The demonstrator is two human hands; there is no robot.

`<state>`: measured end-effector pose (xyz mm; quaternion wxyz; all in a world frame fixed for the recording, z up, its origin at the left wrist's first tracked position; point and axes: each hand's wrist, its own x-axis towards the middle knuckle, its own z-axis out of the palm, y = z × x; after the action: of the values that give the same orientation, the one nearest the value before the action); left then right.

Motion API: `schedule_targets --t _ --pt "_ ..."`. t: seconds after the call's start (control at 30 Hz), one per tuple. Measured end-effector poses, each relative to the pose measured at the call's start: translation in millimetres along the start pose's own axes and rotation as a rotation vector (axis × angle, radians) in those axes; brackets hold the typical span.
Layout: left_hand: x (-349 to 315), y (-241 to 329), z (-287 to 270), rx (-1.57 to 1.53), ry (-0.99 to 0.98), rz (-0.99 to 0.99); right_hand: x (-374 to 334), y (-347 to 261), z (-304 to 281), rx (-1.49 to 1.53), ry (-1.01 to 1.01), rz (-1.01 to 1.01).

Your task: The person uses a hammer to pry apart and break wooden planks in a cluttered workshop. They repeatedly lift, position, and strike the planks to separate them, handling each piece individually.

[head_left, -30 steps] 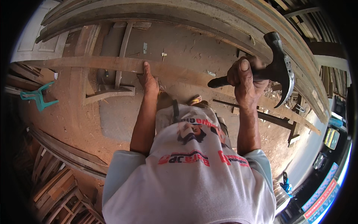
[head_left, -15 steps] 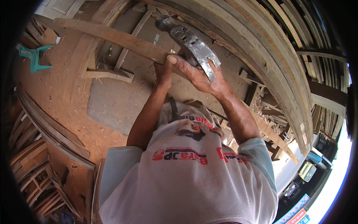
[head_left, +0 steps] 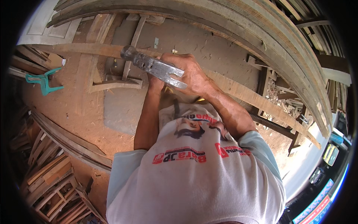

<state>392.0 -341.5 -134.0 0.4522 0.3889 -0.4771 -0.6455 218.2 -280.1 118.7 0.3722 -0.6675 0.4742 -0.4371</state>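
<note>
A worn claw hammer (head_left: 152, 68) points its metal head up toward me, the claw at the right. My right hand (head_left: 189, 71) is closed around its handle, which the head and hand mostly cover. A long, thin wooden plank (head_left: 261, 100) runs crosswise behind both hands, from far left to near right. At its near edge is my left hand (head_left: 155, 83), closed on the plank; its fingers are largely hidden behind the hammer head. The right hand's knuckles lie over the plank too.
Long curved timbers (head_left: 238, 31) arch across the far and right sides. Wooden frames and offcuts (head_left: 59, 186) pile up at lower left. A green plastic stool (head_left: 45, 83) stands at left near a pale panelled door (head_left: 56, 28). Shavings litter the floor (head_left: 89, 123).
The hammer and my right hand have moved left and nearer, and the hammer head has turned flatter. My view has shifted left; the plank shows more of its length on both sides.
</note>
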Motion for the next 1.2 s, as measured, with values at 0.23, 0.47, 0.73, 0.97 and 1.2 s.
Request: schedule_targets --t 0.23,0.47,0.73,0.97,1.2 --pt "0.3 11.4 25.9 -0.266 0.252 -0.360 -65.5 8.6 -55.8 0.350 0.329 0.104" --pt "1.6 -41.6 -1.9 -0.331 0.156 -0.274 -44.0 -10.8 -38.7 -0.111 0.096 0.137" --pt "0.3 14.7 15.4 -0.305 0.213 -0.374 -97.6 12.5 -53.3 0.248 0.388 0.093" --pt "1.1 13.6 13.0 -0.347 0.143 -0.366 -114.5 24.0 -81.7 0.547 0.409 -0.035" --pt "-2.0 12.5 12.7 -0.283 0.158 -0.393 -96.3 -57.0 -122.0 0.441 0.545 -0.213"
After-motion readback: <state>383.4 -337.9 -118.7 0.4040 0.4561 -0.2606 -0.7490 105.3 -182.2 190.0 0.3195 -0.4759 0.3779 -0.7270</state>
